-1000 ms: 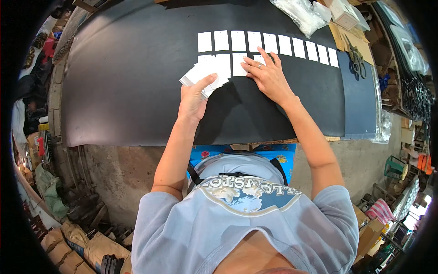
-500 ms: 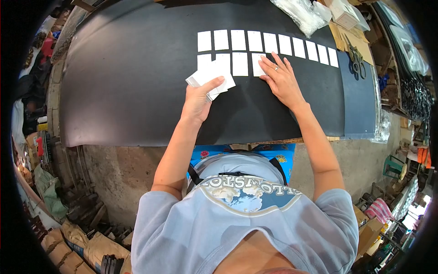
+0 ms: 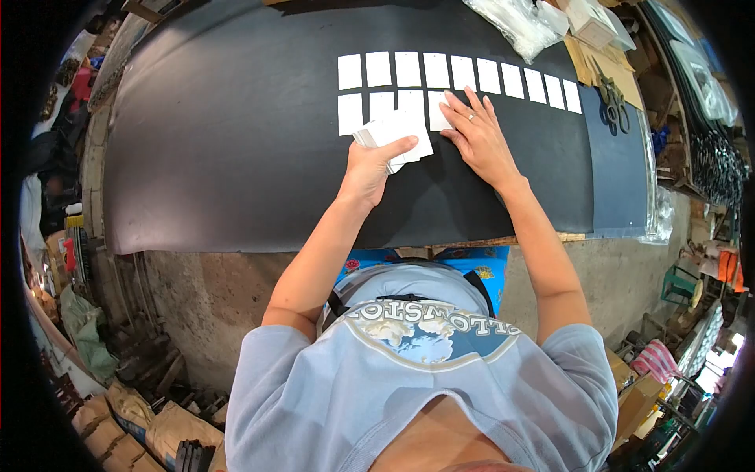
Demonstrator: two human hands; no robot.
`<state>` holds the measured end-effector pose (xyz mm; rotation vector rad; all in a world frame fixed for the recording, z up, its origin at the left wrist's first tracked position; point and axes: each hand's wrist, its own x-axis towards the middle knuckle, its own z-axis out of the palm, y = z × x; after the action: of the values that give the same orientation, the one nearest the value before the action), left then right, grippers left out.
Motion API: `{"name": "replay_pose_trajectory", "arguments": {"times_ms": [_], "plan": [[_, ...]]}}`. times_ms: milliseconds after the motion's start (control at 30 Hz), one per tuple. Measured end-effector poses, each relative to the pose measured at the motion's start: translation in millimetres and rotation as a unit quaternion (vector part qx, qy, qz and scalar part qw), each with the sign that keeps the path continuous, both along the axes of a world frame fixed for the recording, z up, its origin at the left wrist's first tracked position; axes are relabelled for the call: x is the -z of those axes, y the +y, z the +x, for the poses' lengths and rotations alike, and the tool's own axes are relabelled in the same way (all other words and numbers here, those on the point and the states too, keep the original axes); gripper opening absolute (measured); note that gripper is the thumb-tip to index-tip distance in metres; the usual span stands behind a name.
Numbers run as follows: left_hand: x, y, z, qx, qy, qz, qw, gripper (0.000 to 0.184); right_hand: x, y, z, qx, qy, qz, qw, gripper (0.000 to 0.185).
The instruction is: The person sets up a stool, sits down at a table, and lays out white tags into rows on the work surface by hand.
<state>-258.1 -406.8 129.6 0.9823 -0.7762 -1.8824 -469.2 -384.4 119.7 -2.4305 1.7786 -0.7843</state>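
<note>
My left hand [image 3: 376, 163] grips a fanned stack of white cards [image 3: 398, 130], thumb on top. The stack covers the lower parts of two cards in the shorter row. My right hand [image 3: 481, 141] lies with fingers stretched out over the right edge of a white card [image 3: 438, 112], the last one of that row. A ring shows on one of its fingers. Behind runs a longer row of white cards [image 3: 407, 69], spaced slightly apart.
The black table top [image 3: 228, 141] spreads to the left. Scissors [image 3: 612, 98] rest on brown cardboard [image 3: 586, 63] at right. A clear plastic bag [image 3: 521, 27] and a white box [image 3: 591, 23] sit at the far right. Paper-wrapped bundles [image 3: 182, 434] stand on the floor.
My left hand has moved right with the card stack, closer to my right hand. The leftmost card of the near row is now uncovered. My right hand stays at the same card.
</note>
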Motion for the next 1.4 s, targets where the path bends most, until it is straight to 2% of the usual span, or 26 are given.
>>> {"name": "replay_pose_trajectory", "arguments": {"times_ms": [67, 100, 133, 167, 233, 300, 367, 400, 467, 567, 733, 800, 1033, 1100, 1233, 1400], "plan": [[-2, 0, -4, -0.003, -0.026, 0.008, 1.0, 0.046, -10, 2, 7, 0.002, -0.012, -0.026, 1.0, 0.034], [-3, 0, -5, -0.004, -0.027, 0.009, 1.0, 0.046, -14, 7, 12, 0.01, -0.167, 0.035, 0.985, 0.029], [-5, 0, -6, 0.012, -0.03, -0.001, 0.999, 0.046, -19, 10, 16, 0.019, -0.318, 0.096, 0.943, 0.024], [-6, 1, -8, 0.029, -0.034, -0.01, 0.999, 0.046, -23, 12, 17, 0.021, -0.318, 0.096, 0.943, 0.024], [-7, 4, -13, 0.043, -0.054, -0.023, 0.997, 0.044, -29, 14, 18, 0.054, -0.491, 0.261, 0.829, 0.014], [-6, 5, -17, 0.055, -0.074, -0.038, 0.995, 0.043, -27, 9, 8, 0.049, -0.516, 0.254, 0.816, 0.009], [-4, 5, -19, 0.013, -0.061, -0.012, 0.998, 0.041, -22, 4, -9, 0.039, -0.568, 0.266, 0.778, 0.008], [-7, 4, -17, 0.013, -0.061, -0.013, 0.998, 0.041, -16, 0, -20, 0.074, -0.546, 0.253, 0.795, 0.008], [-16, 2, -12, 0.023, 0.011, 0.032, 0.999, 0.037, -11, -6, -39, 0.109, -0.524, 0.233, 0.812, 0.012], [-15, 3, -11, 0.031, 0.03, 0.027, 0.999, 0.035, -8, -12, -49, 0.143, -0.483, 0.224, 0.834, 0.021], [-10, 5, -15, 0.033, 0.003, 0.018, 0.999, 0.039, -16, -13, -38, 0.194, -0.428, 0.194, 0.861, 0.037], [-9, 5, -16, 0.034, -0.008, 0.016, 0.999, 0.04, -10, -14, -35, 0.195, -0.367, 0.154, 0.896, 0.042], [-6, 6, -20, 0.027, -0.018, 0.017, 0.999, 0.044, -2, -14, -32, 0.218, -0.297, 0.114, 0.922, 0.04], [-7, 8, -23, 0.021, -0.013, 0.019, 1.0, 0.044, 2, -16, -31, 0.21, -0.269, 0.063, 0.938, 0.036], [-7, 11, -29, 0.008, -0.017, 0.026, 0.999, 0.046, -1, -16, -28, 0.218, -0.286, 0.094, 0.928, 0.034], [-3, 10, -32, 0.014, -0.02, 0.018, 1.0, 0.046, 1, -21, -32, 0.219, -0.245, 0.105, 0.939, 0.036]]}}
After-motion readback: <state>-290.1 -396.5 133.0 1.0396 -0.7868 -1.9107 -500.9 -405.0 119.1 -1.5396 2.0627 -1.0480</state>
